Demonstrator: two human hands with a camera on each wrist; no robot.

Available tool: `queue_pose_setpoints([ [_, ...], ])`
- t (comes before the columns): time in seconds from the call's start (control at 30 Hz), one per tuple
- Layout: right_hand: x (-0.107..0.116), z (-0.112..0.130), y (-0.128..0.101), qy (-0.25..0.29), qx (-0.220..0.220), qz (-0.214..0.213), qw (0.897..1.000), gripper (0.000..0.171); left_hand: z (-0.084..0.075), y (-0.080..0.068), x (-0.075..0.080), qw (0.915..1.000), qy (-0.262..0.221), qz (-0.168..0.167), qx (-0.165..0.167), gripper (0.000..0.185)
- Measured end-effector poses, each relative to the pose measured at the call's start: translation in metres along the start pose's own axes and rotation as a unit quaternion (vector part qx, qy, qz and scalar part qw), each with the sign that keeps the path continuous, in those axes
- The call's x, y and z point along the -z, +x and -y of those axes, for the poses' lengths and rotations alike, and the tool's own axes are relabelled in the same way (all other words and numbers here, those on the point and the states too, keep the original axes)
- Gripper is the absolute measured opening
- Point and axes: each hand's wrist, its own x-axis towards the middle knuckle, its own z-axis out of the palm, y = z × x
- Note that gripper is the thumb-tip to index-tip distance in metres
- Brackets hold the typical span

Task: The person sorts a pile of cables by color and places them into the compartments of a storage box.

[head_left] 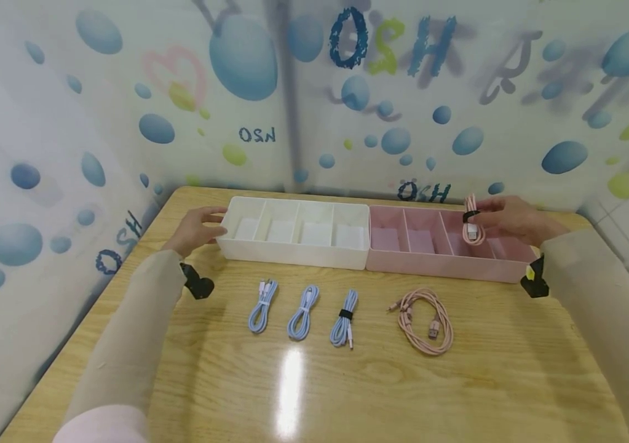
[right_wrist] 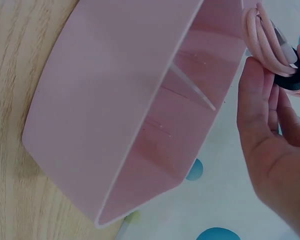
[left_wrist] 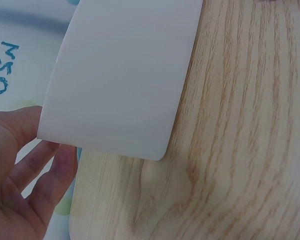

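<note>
My right hand (head_left: 513,218) pinches a coiled pink charging cable (head_left: 473,227), bound with a black strap, above the pink divided box (head_left: 441,263). The right wrist view shows the cable bundle (right_wrist: 267,42) at the fingertips, beyond the box's rim. My left hand (head_left: 195,231) touches the left end of the white divided box (head_left: 292,252), its fingers fairly straight against the end wall. In the left wrist view, the white box (left_wrist: 120,80) hides some fingertips. Both boxes stand end to end.
Three bundled blue cables, the left (head_left: 261,307), middle (head_left: 303,312) and right (head_left: 344,319), lie on the wooden table (head_left: 225,381) before the white box. A loosely coiled pink cable (head_left: 425,321) lies before the pink box. A patterned wall covering (head_left: 314,111) rises behind.
</note>
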Motion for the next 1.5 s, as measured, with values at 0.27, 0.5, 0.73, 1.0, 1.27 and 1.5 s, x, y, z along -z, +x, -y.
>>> queue_pose_setpoints([
  [0.27, -0.005, -0.005, 0.007, -0.042, -0.012, 0.005, 0.999, 0.063, 0.0, -0.001, 0.0, 1.0, -0.004, 0.002, 0.0, 0.053],
  [0.5, -0.005, -0.002, 0.009, -0.033, -0.017, -0.004, 0.999, 0.064, -0.001, -0.001, 0.001, 0.9999, -0.013, 0.003, -0.003, 0.053],
  [0.73, -0.008, -0.002, 0.014, -0.034, -0.036, 0.005, 0.999, 0.066, 0.0, -0.001, 0.001, 0.9999, -0.013, 0.008, 0.004, 0.054],
  [1.0, -0.009, -0.008, 0.019, -0.036, -0.044, 0.01, 0.998, 0.062, 0.0, -0.001, 0.001, 0.9999, -0.01, 0.008, 0.001, 0.054],
  [1.27, -0.012, -0.006, 0.022, -0.044, -0.043, 0.016, 0.998, 0.059, 0.003, 0.001, 0.001, 0.9999, -0.011, 0.005, -0.004, 0.054],
  [1.5, -0.015, -0.007, 0.025, -0.027, -0.046, 0.017, 0.998, 0.059, 0.004, 0.002, 0.0, 0.9999, -0.013, 0.002, -0.005, 0.053],
])
